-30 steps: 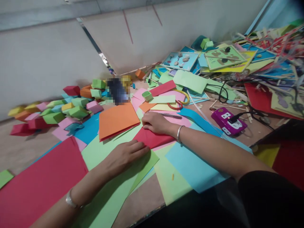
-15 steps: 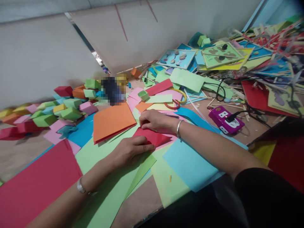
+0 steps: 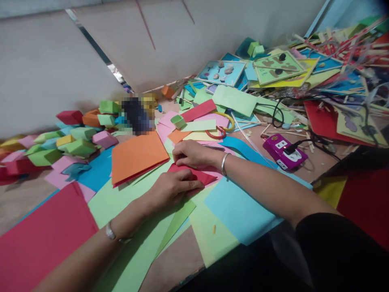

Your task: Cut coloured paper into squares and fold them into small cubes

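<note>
A folded piece of red paper (image 3: pixel 204 176) lies under both my hands on top of pink and green sheets. My left hand (image 3: pixel 174 185) presses on its near edge, index finger stretched along the fold and the other fingers curled. At the far left corner of the red paper, my right hand (image 3: pixel 194 155) keeps its fingers bent together and pressed down on it. Part of the paper is hidden beneath my hands. Just behind my right wrist are scissors with red and yellow handles (image 3: pixel 216 133). A stack of orange paper (image 3: pixel 138 156) lies left of my hands.
Folded paper cubes (image 3: pixel 80 147) pile up at the left by the wall. A purple power adapter (image 3: pixel 285 152) with a plugged-in black cable sits at right. Sticks, framed craft pictures (image 3: pixel 221 73) and paper scraps crowd the back right. A large red sheet (image 3: pixel 48 239) lies front left.
My left hand has slid a little to the right along the near edge of the red paper. My right hand stays at the far corner. The whole view has shifted slightly.
</note>
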The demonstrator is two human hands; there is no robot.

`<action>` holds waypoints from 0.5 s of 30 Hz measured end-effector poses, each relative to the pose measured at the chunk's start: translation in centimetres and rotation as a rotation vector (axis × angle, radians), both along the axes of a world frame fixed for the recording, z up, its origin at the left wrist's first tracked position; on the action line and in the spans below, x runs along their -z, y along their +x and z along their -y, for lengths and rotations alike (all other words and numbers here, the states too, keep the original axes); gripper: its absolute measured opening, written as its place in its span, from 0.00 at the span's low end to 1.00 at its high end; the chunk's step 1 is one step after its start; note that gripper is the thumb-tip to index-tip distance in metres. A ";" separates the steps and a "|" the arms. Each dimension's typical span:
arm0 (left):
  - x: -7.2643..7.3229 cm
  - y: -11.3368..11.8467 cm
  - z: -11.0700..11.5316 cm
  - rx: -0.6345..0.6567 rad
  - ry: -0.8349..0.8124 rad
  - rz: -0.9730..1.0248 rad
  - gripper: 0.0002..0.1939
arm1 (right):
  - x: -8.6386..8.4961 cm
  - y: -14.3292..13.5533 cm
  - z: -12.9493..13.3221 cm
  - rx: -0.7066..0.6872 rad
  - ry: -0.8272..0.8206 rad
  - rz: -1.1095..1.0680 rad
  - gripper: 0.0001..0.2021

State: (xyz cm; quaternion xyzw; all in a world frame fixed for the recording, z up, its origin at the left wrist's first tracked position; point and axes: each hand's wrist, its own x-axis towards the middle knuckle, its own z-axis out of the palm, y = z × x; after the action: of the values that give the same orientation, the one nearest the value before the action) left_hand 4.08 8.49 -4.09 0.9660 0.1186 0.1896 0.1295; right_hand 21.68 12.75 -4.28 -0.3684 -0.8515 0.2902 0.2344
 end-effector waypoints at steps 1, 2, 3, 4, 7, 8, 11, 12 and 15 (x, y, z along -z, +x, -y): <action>0.0 0.1 0.0 -0.005 0.018 -0.002 0.11 | 0.0 0.0 0.0 0.001 -0.001 0.003 0.05; 0.0 0.3 0.1 -0.007 0.030 0.000 0.11 | 0.0 0.0 0.0 0.004 -0.001 0.006 0.06; 0.0 0.4 0.0 0.001 0.036 0.007 0.11 | 0.0 0.0 -0.1 0.008 0.000 0.010 0.06; 0.1 0.6 0.0 0.019 0.037 0.016 0.11 | 0.0 0.0 -0.1 0.010 0.000 0.015 0.06; 0.4 1.1 -0.3 0.088 0.014 0.057 0.11 | -0.1 -0.1 -0.2 0.007 0.000 0.046 0.06; 0.5 1.2 -0.4 0.099 0.001 0.077 0.11 | -0.2 -0.1 -0.2 0.006 0.000 0.057 0.06; 0.6 1.3 -0.5 0.091 -0.033 0.134 0.09 | -0.3 -0.1 -0.2 0.007 -0.003 0.071 0.06; 0.6 1.3 -0.5 0.081 -0.039 0.145 0.09 | -0.4 -0.1 -0.2 0.008 -0.004 0.070 0.06; 0.6 1.2 -0.3 0.056 -0.043 0.153 0.11 | -0.4 -0.1 -0.1 0.007 -0.001 0.063 0.06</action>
State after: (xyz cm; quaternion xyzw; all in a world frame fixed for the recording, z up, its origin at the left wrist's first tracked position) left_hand 5.30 8.78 -4.69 0.9487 0.0855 0.2566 0.1639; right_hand 21.56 12.87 -3.87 -0.3804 -0.8570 0.2782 0.2085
